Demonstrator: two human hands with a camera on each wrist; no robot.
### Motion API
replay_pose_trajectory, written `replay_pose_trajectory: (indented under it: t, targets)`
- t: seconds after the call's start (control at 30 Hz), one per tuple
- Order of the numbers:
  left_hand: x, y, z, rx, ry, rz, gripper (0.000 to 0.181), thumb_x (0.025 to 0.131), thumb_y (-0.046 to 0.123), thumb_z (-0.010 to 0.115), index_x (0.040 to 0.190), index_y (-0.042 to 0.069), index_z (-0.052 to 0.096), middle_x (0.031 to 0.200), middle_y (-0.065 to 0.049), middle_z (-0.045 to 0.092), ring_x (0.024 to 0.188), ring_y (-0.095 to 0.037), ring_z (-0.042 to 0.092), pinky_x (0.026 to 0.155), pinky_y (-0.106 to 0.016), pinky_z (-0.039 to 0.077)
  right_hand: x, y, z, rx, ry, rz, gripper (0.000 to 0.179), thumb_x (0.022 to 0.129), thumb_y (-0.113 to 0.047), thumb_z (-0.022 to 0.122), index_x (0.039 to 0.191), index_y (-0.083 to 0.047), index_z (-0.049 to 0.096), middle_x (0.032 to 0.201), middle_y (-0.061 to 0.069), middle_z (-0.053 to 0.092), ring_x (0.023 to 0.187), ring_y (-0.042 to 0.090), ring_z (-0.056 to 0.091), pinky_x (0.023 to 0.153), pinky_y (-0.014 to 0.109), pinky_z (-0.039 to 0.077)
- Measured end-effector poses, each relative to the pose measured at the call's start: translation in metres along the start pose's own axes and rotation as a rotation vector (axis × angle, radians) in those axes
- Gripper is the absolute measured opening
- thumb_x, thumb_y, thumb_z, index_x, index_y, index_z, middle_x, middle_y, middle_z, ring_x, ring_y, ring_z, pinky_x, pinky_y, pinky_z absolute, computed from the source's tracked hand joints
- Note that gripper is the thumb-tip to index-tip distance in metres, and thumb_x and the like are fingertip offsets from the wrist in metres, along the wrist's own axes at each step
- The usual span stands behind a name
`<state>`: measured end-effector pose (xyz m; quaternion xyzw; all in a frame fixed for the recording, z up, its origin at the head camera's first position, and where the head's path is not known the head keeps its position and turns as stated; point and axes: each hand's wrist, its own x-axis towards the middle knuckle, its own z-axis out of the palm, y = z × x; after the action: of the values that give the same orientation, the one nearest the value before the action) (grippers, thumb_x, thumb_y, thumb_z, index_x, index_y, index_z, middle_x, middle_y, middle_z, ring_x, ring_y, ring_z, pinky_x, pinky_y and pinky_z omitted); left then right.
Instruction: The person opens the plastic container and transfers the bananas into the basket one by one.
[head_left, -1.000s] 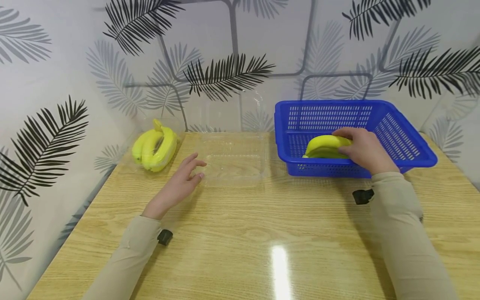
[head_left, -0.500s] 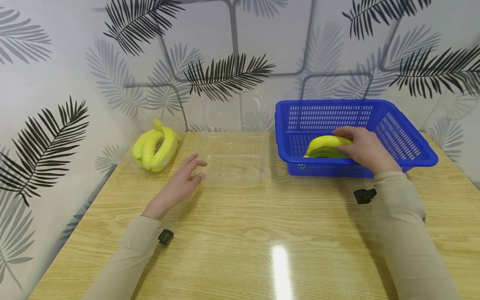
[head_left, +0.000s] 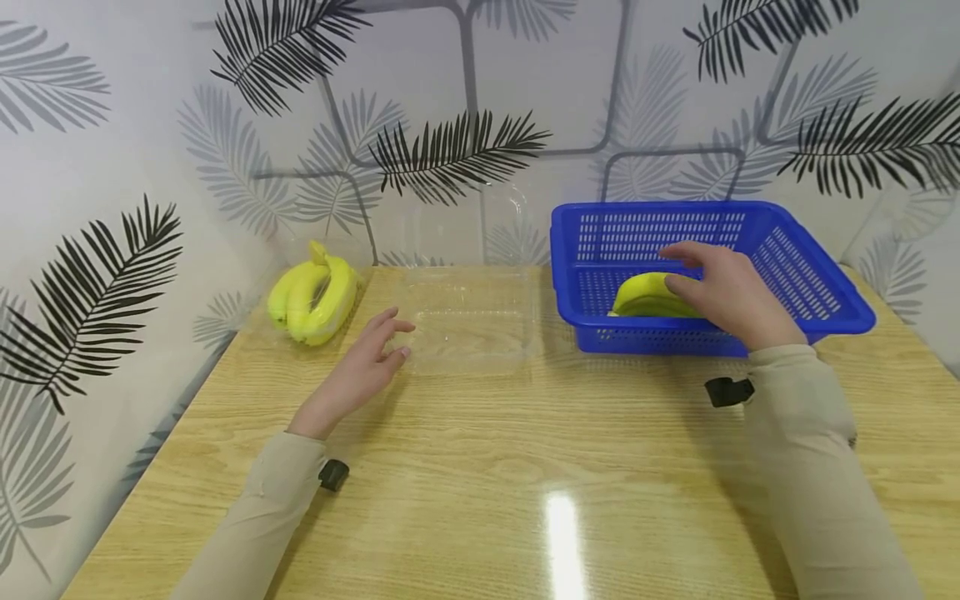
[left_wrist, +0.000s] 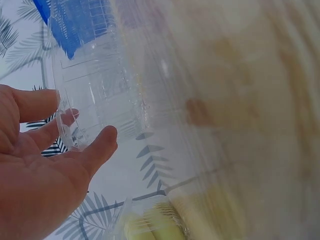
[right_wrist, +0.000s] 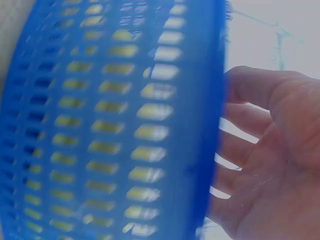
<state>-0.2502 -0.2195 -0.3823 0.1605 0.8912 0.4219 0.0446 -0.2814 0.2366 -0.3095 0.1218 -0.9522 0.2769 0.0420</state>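
Note:
Inside the blue basket (head_left: pixel 712 337) a yellow banana bunch (head_left: pixel 645 293) lies near the front wall. My right hand (head_left: pixel 727 292) hovers over the bunch with thumb and fingers spread apart, holding nothing. In the right wrist view, the basket's slotted wall (right_wrist: pixel 195 125) covers the fingertips. A clear plastic clamshell container (head_left: pixel 468 337) stands in the middle with its lid raised against the wall. At its left edge is my left hand (head_left: pixel 363 358), fingers loosely extended. The left wrist view shows the thumb and fingers on either side of the container's edge (left_wrist: pixel 95 95); contact is hard to tell.
A second clear container at the back left holds another banana bunch (head_left: pixel 313 296). Behind the wooden table (head_left: pixel 465 475) rises a wall (head_left: pixel 525 83) with a leaf pattern. Black wrist cameras sit under both sleeves.
My right hand has let go of the banana bunch in the basket; its fingers have opened and lifted slightly. The left hand has stayed in place.

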Motion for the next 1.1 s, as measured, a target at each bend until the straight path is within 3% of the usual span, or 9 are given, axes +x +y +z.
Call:
replay_pose_trajectory:
  t: [0.17, 0.4, 0.63, 0.77, 0.93, 1.1]
  targets:
    - [-0.002, 0.0, -0.001, 0.019, 0.002, 0.004, 0.036, 0.105, 0.014, 0.048, 0.138, 0.001, 0.045, 0.162, -0.015, 0.008, 0.122, -0.043, 0.052, 0.098, -0.051, 0.046, -0.004, -0.023, 0.004, 0.0, 0.015, -0.051, 0.042, 0.099, -0.018, 0.057, 0.14, -0.006, 0.052, 0.142, 0.022, 0.049, 0.131, 0.043, 0.041, 0.102, 0.061, 0.034]
    - [-0.002, 0.002, -0.004, 0.019, 0.005, -0.003, 0.037, 0.105, 0.018, 0.048, 0.138, 0.003, 0.045, 0.162, -0.014, 0.008, 0.122, -0.042, 0.053, 0.098, -0.051, 0.046, -0.007, -0.05, 0.013, 0.005, 0.027, -0.13, 0.041, 0.1, -0.018, 0.057, 0.139, -0.007, 0.054, 0.143, 0.017, 0.049, 0.137, 0.038, 0.037, 0.107, 0.058, 0.031]
    - [-0.004, 0.002, -0.014, 0.017, 0.046, 0.026, 0.037, 0.103, 0.014, 0.051, 0.136, -0.001, 0.046, 0.16, -0.021, 0.01, 0.137, -0.044, 0.033, 0.103, -0.053, 0.041, -0.007, -0.077, 0.035, -0.017, 0.02, -0.261, 0.037, 0.097, -0.012, 0.061, 0.134, -0.006, 0.059, 0.136, 0.015, 0.056, 0.131, 0.035, 0.044, 0.108, 0.052, 0.034]
    - [-0.006, 0.001, -0.024, 0.029, 0.094, 0.021, 0.036, 0.103, 0.012, 0.052, 0.135, -0.002, 0.047, 0.16, -0.021, 0.012, 0.139, -0.043, 0.028, 0.104, -0.052, 0.041, -0.003, -0.086, 0.055, -0.046, -0.001, -0.351, 0.036, 0.096, -0.01, 0.062, 0.132, -0.002, 0.059, 0.131, 0.016, 0.06, 0.125, 0.036, 0.05, 0.104, 0.051, 0.038]
    - [-0.007, 0.0, -0.041, 0.089, 0.179, 0.039, 0.034, 0.103, 0.013, 0.052, 0.133, -0.001, 0.051, 0.16, -0.017, 0.017, 0.134, -0.043, 0.036, 0.102, -0.053, 0.042, 0.002, -0.095, 0.077, -0.072, -0.037, -0.399, 0.039, 0.096, -0.01, 0.061, 0.134, -0.002, 0.058, 0.131, 0.015, 0.059, 0.123, 0.035, 0.051, 0.103, 0.049, 0.04]
    - [-0.013, -0.001, -0.065, 0.125, 0.342, 0.07, 0.031, 0.102, 0.011, 0.052, 0.129, -0.003, 0.055, 0.156, -0.019, 0.025, 0.13, -0.043, 0.042, 0.096, -0.055, 0.046, 0.005, -0.114, 0.094, -0.064, -0.05, -0.457, 0.039, 0.095, -0.012, 0.063, 0.133, -0.003, 0.059, 0.129, 0.013, 0.061, 0.117, 0.032, 0.055, 0.1, 0.048, 0.043]
